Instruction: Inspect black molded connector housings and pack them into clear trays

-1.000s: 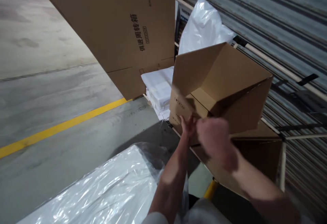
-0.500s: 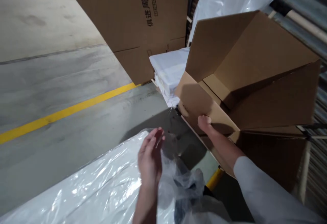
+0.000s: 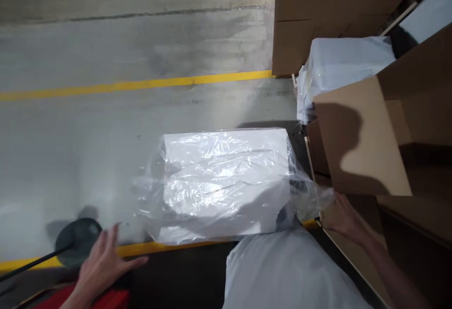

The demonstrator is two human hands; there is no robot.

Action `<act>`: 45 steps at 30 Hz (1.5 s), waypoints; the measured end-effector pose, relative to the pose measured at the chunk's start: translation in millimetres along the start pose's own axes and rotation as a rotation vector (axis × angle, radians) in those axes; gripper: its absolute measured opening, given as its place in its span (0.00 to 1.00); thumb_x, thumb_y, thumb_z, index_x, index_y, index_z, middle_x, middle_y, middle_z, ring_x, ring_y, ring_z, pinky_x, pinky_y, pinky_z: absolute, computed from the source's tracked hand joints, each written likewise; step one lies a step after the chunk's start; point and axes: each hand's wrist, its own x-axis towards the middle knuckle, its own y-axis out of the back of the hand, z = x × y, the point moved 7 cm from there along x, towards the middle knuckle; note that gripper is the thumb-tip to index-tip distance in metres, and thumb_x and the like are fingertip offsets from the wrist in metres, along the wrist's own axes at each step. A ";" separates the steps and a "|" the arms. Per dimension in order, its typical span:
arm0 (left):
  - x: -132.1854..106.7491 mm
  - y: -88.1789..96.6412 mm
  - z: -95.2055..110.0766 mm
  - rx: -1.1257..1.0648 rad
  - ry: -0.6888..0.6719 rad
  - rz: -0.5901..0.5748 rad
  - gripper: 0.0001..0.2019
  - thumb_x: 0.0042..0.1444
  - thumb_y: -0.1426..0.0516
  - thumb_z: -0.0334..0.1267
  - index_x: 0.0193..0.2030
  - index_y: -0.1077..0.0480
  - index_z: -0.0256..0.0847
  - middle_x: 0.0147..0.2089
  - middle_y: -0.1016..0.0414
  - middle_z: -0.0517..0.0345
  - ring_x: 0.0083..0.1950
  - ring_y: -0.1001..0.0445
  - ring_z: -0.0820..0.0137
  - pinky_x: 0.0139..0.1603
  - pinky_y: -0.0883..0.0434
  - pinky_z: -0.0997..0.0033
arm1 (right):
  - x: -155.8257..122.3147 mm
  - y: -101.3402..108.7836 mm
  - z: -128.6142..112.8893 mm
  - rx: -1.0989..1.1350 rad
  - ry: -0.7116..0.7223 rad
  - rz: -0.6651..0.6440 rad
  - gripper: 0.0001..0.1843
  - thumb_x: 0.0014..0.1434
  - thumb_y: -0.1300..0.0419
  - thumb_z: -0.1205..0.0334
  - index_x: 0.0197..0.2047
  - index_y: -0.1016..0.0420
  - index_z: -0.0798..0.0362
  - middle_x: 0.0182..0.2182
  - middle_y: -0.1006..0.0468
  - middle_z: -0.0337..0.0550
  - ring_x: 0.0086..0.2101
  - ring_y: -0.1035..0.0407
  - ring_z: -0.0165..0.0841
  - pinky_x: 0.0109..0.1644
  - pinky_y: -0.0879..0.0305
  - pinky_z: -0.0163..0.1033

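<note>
A white, flat-topped block (image 3: 226,182) lies lengthwise in front of me inside a loose clear plastic bag (image 3: 150,205). The bag's slack ends spread out past both short sides. My left hand (image 3: 102,264) is off to the lower left of the block, fingers and thumb spread, holding nothing. At the bag's right end is my right hand (image 3: 349,222). Its fingertips meet or nearly meet the crumpled plastic, with the thumb apart from the fingers. An open cardboard box (image 3: 363,139) stands just beyond that hand.
Behind the open box sits a white wrapped stack (image 3: 348,59), with a tall brown carton (image 3: 318,12) farther back. A dark round base with a rod (image 3: 79,241) and a red object (image 3: 113,297) are at lower left. Yellow lines (image 3: 190,81) cross the grey floor.
My view has swung left. My right hand has left the open box's flap and come to the bag's end. My left hand has moved from above the plastic to the lower left, fingers spreading.
</note>
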 end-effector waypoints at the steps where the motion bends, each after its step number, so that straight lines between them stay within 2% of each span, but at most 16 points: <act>1: 7.0 -5.4 25.0 -0.008 -0.035 -0.046 0.67 0.38 0.37 0.67 0.80 0.56 0.36 0.81 0.55 0.22 0.77 0.46 0.26 0.69 0.36 0.27 | -1.9 4.7 4.2 -0.087 0.020 0.023 0.68 0.46 0.26 0.38 0.80 0.53 0.53 0.76 0.48 0.67 0.74 0.50 0.65 0.74 0.44 0.70; 4: 30.3 6.5 128.9 -0.128 -0.166 0.042 0.68 0.40 0.34 0.65 0.80 0.58 0.26 0.80 0.59 0.17 0.79 0.51 0.29 0.73 0.40 0.32 | 28.5 35.6 -9.5 -0.185 0.071 0.118 0.72 0.48 0.28 0.36 0.81 0.61 0.59 0.76 0.48 0.70 0.74 0.50 0.67 0.76 0.48 0.70; 7: 48.6 15.0 209.0 -0.290 -0.173 0.059 0.69 0.41 0.32 0.62 0.80 0.59 0.24 0.71 0.36 0.19 0.70 0.31 0.35 0.67 0.31 0.42 | 73.2 62.3 -36.5 -0.163 0.040 0.079 0.64 0.55 0.32 0.39 0.82 0.60 0.52 0.67 0.27 0.59 0.61 0.26 0.57 0.65 0.28 0.60; 9: 53.8 17.4 241.0 -0.368 -0.134 0.039 0.59 0.48 0.34 0.59 0.78 0.52 0.27 0.55 0.21 0.33 0.52 0.20 0.46 0.55 0.24 0.51 | 87.3 70.9 -52.7 -0.182 0.050 0.004 0.43 0.60 0.36 0.45 0.76 0.38 0.47 0.57 0.17 0.50 0.51 0.19 0.50 0.57 0.22 0.53; 12: 48.2 35.9 288.2 -0.406 -0.282 0.121 0.26 0.59 0.42 0.47 0.60 0.26 0.35 0.40 0.19 0.43 0.40 0.20 0.55 0.50 0.25 0.57 | 86.1 79.4 -68.8 -0.332 0.151 -0.066 0.20 0.59 0.41 0.55 0.53 0.17 0.46 0.49 0.14 0.47 0.47 0.19 0.48 0.55 0.23 0.51; 15: 32.0 66.8 335.9 -0.415 -0.490 0.211 0.13 0.57 0.45 0.36 0.43 0.20 0.41 0.37 0.20 0.46 0.42 0.22 0.55 0.52 0.27 0.55 | 86.6 96.0 -72.5 -0.490 0.225 -0.063 0.13 0.57 0.41 0.59 0.40 0.16 0.46 0.42 0.14 0.52 0.46 0.22 0.49 0.55 0.27 0.54; 19: 9.3 111.4 385.3 -0.578 -0.637 0.250 0.11 0.58 0.42 0.35 0.45 0.20 0.42 0.51 0.23 0.41 0.55 0.24 0.53 0.54 0.26 0.55 | 108.2 138.2 -72.2 -0.496 0.330 0.099 0.10 0.61 0.40 0.53 0.31 0.22 0.47 0.48 0.19 0.55 0.57 0.28 0.53 0.61 0.32 0.59; 22: -4.3 118.5 428.5 -0.845 -0.780 0.044 0.08 0.62 0.42 0.34 0.43 0.20 0.42 0.66 0.28 0.40 0.62 0.24 0.52 0.51 0.24 0.59 | 130.0 151.5 -65.0 -0.370 0.377 0.145 0.20 0.66 0.43 0.49 0.24 0.33 0.48 0.56 0.21 0.54 0.64 0.32 0.53 0.65 0.31 0.59; 26: -27.4 83.2 518.6 -1.150 -0.862 -0.401 0.10 0.62 0.42 0.31 0.45 0.20 0.41 0.45 0.17 0.48 0.42 0.18 0.60 0.38 0.26 0.68 | 162.6 117.0 -63.1 -0.417 0.373 0.033 0.08 0.63 0.42 0.57 0.33 0.26 0.50 0.59 0.22 0.54 0.70 0.40 0.55 0.71 0.36 0.62; 29: -40.0 56.7 573.8 -1.250 -0.754 -0.469 0.09 0.61 0.41 0.32 0.46 0.21 0.40 0.38 0.19 0.50 0.37 0.20 0.60 0.41 0.25 0.63 | 184.7 88.5 -69.1 -0.525 0.306 0.035 0.11 0.58 0.41 0.64 0.43 0.22 0.53 0.55 0.22 0.57 0.70 0.41 0.57 0.74 0.41 0.63; 31: -43.7 49.3 578.4 -1.275 -0.741 -0.493 0.17 0.58 0.35 0.35 0.55 0.22 0.42 0.50 0.18 0.45 0.48 0.19 0.53 0.54 0.24 0.52 | 193.6 78.7 -73.0 -0.545 0.266 0.084 0.12 0.58 0.42 0.64 0.45 0.22 0.54 0.54 0.22 0.60 0.69 0.39 0.56 0.74 0.41 0.62; 33: -30.7 54.3 542.9 -1.248 -0.738 -0.401 0.31 0.51 0.28 0.41 0.63 0.25 0.45 0.67 0.27 0.39 0.66 0.27 0.42 0.69 0.32 0.41 | 197.4 72.3 -75.1 -0.522 0.248 0.119 0.14 0.59 0.42 0.64 0.47 0.22 0.55 0.54 0.23 0.61 0.68 0.38 0.55 0.74 0.40 0.60; 36: 27.9 85.3 444.2 -0.998 -0.655 0.081 0.47 0.43 0.23 0.52 0.69 0.32 0.43 0.80 0.48 0.33 0.80 0.51 0.33 0.77 0.52 0.31 | 199.3 63.3 -77.9 -0.487 0.246 0.137 0.15 0.59 0.42 0.64 0.48 0.23 0.55 0.55 0.23 0.59 0.67 0.37 0.52 0.74 0.39 0.58; 38: 75.2 108.1 409.8 -0.762 -0.698 0.291 0.59 0.40 0.23 0.58 0.75 0.40 0.38 0.82 0.62 0.28 0.82 0.63 0.31 0.78 0.64 0.28 | 202.2 58.6 -82.4 -0.505 0.245 0.144 0.14 0.58 0.41 0.65 0.48 0.23 0.53 0.54 0.23 0.57 0.66 0.36 0.51 0.73 0.37 0.57; 41: 145.2 121.5 445.2 -0.595 -0.878 0.230 0.65 0.39 0.24 0.60 0.78 0.48 0.34 0.83 0.65 0.26 0.83 0.68 0.33 0.78 0.72 0.30 | 209.1 58.9 -92.4 -0.561 0.227 0.168 0.10 0.58 0.40 0.66 0.44 0.23 0.52 0.52 0.22 0.55 0.64 0.35 0.49 0.71 0.37 0.55; 45: 197.3 116.1 539.7 -0.755 -0.882 -0.009 0.47 0.39 0.24 0.43 0.67 0.32 0.31 0.65 0.28 0.28 0.74 0.38 0.36 0.79 0.60 0.33 | 217.1 62.0 -105.7 -0.611 0.186 0.174 0.05 0.57 0.38 0.67 0.38 0.24 0.52 0.49 0.22 0.53 0.59 0.34 0.47 0.69 0.36 0.51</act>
